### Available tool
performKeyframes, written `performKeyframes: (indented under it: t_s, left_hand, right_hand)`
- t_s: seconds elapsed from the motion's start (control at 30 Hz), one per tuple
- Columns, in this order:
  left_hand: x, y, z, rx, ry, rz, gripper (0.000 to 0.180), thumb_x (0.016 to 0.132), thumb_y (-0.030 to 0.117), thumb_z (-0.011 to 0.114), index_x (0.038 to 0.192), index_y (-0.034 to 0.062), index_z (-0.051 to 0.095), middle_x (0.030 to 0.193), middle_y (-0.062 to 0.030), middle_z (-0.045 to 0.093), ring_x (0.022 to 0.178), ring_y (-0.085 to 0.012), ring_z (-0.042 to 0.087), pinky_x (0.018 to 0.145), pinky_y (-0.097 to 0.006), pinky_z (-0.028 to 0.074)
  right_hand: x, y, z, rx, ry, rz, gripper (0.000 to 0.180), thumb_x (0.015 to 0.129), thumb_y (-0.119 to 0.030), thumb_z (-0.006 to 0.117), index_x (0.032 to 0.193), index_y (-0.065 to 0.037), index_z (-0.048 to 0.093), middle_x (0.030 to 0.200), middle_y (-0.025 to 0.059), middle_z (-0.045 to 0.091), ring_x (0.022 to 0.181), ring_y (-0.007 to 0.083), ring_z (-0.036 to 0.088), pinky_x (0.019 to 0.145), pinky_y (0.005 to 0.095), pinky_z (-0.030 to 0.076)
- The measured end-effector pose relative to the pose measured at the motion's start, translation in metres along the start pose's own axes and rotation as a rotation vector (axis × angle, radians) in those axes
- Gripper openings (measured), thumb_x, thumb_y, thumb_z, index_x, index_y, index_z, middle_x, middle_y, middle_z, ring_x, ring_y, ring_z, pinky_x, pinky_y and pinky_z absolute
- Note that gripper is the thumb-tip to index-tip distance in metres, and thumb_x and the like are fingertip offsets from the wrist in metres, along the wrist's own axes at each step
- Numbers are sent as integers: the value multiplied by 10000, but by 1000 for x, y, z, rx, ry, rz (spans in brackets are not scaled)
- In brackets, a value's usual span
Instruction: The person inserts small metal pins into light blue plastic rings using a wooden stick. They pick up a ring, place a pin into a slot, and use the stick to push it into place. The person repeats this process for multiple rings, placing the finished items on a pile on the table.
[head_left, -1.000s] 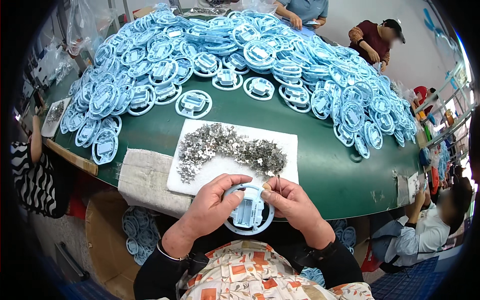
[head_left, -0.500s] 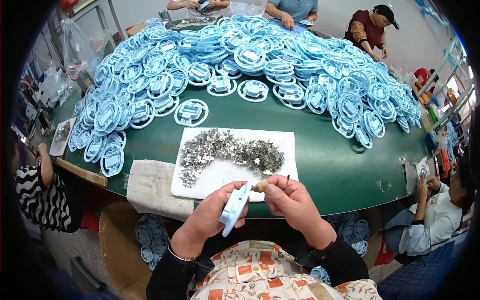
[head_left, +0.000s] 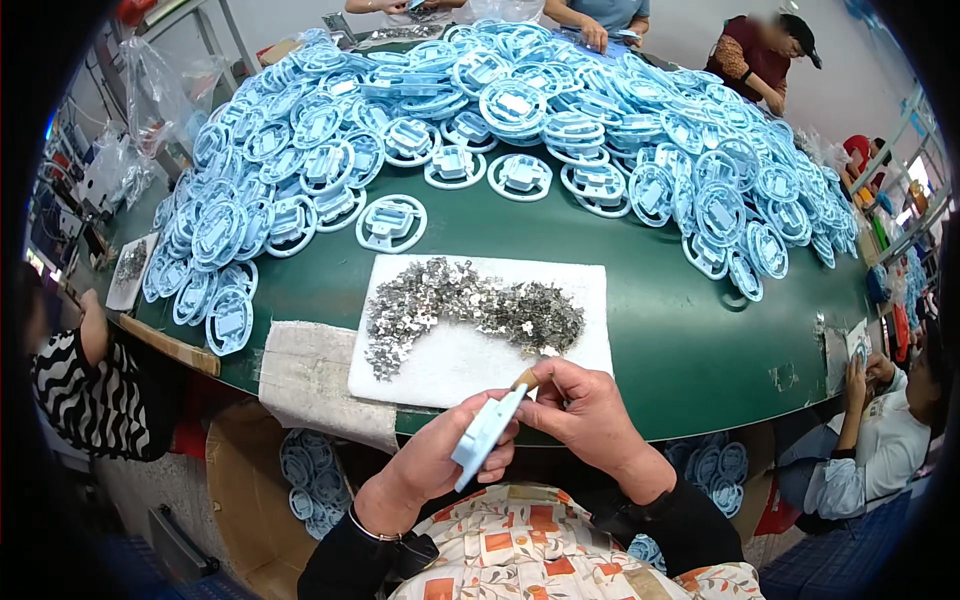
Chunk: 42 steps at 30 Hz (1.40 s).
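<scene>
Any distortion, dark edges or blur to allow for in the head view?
In the head view, the near edge of the green tabletop looks bowed, likely by the fisheye; corners fall black; the light-blue plastic ring part in the left hand looks fairly crisp; the small metal pieces crowd too finely to separate.

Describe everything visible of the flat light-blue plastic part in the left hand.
The flat light-blue plastic-looking part shows nearly edge-on, slanting with its upper end rightward. A raised block projects from its left-facing side. The left hand grips it in mid-air, fingers on its right side; the right hand is by its upper end, contact unclear.
</scene>
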<state>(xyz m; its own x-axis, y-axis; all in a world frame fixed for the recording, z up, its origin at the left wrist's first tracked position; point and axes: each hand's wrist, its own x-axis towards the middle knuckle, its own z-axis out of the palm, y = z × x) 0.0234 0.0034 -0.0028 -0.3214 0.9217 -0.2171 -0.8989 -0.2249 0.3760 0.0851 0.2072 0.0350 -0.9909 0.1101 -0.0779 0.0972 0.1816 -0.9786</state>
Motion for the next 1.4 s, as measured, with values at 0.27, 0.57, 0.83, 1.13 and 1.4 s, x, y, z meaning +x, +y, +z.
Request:
performKeyframes:
  t_s: [0.27, 0.57, 0.83, 1.13, 1.4]
  left_hand:
    - [-29, 15, -1, 272, 108, 153, 503, 988, 84, 588, 1461, -7, 444, 1275, -113, 635, 1163, -156, 641, 1024, -321, 530]
    - [-70, 19, -12, 344, 318, 220, 516, 960, 58, 575, 1450, -22, 435, 1250, -113, 635, 1133, -142, 632, 980, -311, 526]
    - [-92, 23, -23, 356, 380, 275, 593, 878, 70, 539, 1444, -70, 425, 1235, -117, 621, 1135, -152, 612, 1003, -313, 501]
    - [-90, 27, -17, 376, 404, 309, 522, 966, 65, 565, 1451, -83, 446, 1246, -114, 656, 1098, -133, 653, 976, -283, 526]
    - [-90, 23, -18, 333, 457, 331, 416, 1026, 67, 501, 1416, -76, 494, 1247, -122, 665, 1078, -115, 659, 933, -264, 544]
  right_hand:
    - [20, -7, -7, -258, -101, -174, 207, 1010, -152, 655, 1168, -31, 710, 752, 66, 645, 645, 139, 580, 603, 281, 456]
    - [88, -18, 71, -731, -178, -441, 143, 904, -205, 704, 1018, -120, 716, 899, 91, 695, 796, 346, 702, 671, 448, 565]
    - [96, -11, 82, -774, -109, -487, 113, 839, -153, 734, 891, -70, 677, 784, 105, 672, 699, 318, 692, 608, 416, 558]
    - [92, -19, 73, -766, -129, -434, 97, 858, -123, 723, 932, -70, 690, 847, 106, 702, 711, 309, 703, 625, 396, 564]
    - [88, -19, 70, -794, -139, -402, 128, 884, -171, 723, 988, -101, 699, 864, 78, 694, 736, 301, 706, 637, 403, 571]
